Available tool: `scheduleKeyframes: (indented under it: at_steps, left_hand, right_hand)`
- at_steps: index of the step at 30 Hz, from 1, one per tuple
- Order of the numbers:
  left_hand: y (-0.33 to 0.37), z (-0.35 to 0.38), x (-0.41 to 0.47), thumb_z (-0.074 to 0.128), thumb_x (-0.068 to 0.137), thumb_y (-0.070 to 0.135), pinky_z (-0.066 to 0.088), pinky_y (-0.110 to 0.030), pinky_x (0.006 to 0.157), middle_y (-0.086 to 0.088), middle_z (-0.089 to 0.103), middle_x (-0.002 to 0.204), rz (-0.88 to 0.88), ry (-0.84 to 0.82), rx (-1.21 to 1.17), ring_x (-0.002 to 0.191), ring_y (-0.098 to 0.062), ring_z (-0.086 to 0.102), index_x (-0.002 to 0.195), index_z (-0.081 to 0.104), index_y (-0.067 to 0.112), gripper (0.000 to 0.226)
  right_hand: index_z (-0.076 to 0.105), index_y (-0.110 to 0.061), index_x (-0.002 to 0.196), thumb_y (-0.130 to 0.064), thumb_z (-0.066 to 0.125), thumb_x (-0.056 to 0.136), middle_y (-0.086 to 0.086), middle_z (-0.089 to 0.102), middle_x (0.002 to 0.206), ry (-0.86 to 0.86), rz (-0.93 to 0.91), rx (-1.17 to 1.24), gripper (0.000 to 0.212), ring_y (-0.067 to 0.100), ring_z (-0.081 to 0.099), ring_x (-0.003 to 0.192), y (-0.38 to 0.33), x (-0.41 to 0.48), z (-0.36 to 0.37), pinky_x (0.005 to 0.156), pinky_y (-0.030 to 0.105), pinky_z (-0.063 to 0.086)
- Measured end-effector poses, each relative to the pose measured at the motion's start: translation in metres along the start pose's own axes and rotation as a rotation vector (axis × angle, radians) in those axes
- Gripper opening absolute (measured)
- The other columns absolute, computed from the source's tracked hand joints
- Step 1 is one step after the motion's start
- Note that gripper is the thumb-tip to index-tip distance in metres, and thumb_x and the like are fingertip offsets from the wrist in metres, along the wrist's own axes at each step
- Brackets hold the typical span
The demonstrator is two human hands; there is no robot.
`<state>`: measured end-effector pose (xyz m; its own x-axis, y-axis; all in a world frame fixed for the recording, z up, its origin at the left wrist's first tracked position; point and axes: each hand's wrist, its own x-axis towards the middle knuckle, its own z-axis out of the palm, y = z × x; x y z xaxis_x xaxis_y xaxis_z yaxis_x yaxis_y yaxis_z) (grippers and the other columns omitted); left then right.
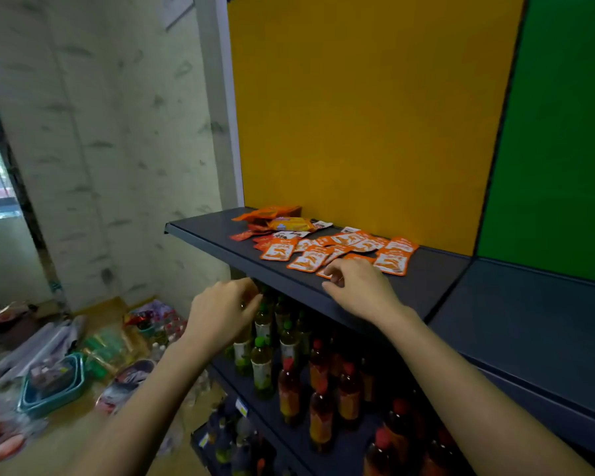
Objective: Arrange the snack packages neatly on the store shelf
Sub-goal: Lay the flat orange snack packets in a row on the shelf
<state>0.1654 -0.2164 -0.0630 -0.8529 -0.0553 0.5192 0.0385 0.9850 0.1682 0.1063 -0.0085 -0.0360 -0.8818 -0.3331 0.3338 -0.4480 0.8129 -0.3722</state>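
1. Snack packages (310, 259): orange sachets strewn flat on the top shelf (213, 231), left of centre, near the back panel; overlapping, angled every way, no rows yet; sorting judged barely begun.
2. Bigger orange bags and one yellow pack (289, 224) heaped at the back-left corner; likely dumped there to be sorted by type.
3. Right hand (361, 290): palm down over the front edge of the scatter; fingers curled onto the near packet (324, 273), thumb tucked at its edge; reads as a pinch, probably to lift or square it; only a corner of that packet visible.
4. Left hand (220, 314): lower, just beside the shelf's front lip; fingers curled in; nothing visible in it; contact with the lip not resolvable, so grip state not determinable; probably bracing or on its way up to help.
5. Surface: dark matte metal deck, raised front lip; flat sachets should slide easily and the lip should stop them going over; right half of the deck bare.
6. Behind: yellow back panel (358, 115), green panel (557, 132) over the neighbouring bay.
7. Below: bottles (289, 383) in rows on the lower shelves, green caps left, red caps right.
8. Room: marbled pale wall (117, 132) at left; window at far left; floor cluttered with bags, loose stock and a teal basket (66, 396).
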Motion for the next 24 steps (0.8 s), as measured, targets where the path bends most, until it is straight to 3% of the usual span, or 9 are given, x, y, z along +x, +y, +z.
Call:
scheduleKeyframes:
  at_steps: [16, 24]
  left_hand:
    - [-0.146, 0.076, 0.186, 0.049, 0.09, 0.038, 0.054, -0.039, 0.074, 0.001, 0.07, 0.094, 0.006, 0.046, -0.122, 0.091, -0.023, 0.064, 0.094, 0.064, 0.022, 0.022]
    - [-0.206, 0.109, 0.285, 0.051, 0.09, 0.037, 0.05, -0.036, 0.075, 0.001, 0.069, 0.095, -0.01, 0.071, -0.234, 0.092, -0.023, 0.063, 0.095, 0.064, 0.024, 0.02]
  right_hand:
    - [0.066, -0.015, 0.11, -0.031, 0.053, 0.091, 0.005, 0.066, 0.113, 0.041, 0.093, -0.03, 0.029, 0.024, 0.061, 0.102, -0.031, 0.234, 0.074, 0.082, 0.034, 0.05]
    - [0.07, -0.008, 0.102, -0.026, 0.049, 0.093, 0.012, 0.069, 0.11, 0.035, 0.173, -0.067, 0.029, 0.029, 0.061, 0.103, -0.028, 0.348, 0.1, 0.085, 0.037, 0.049]
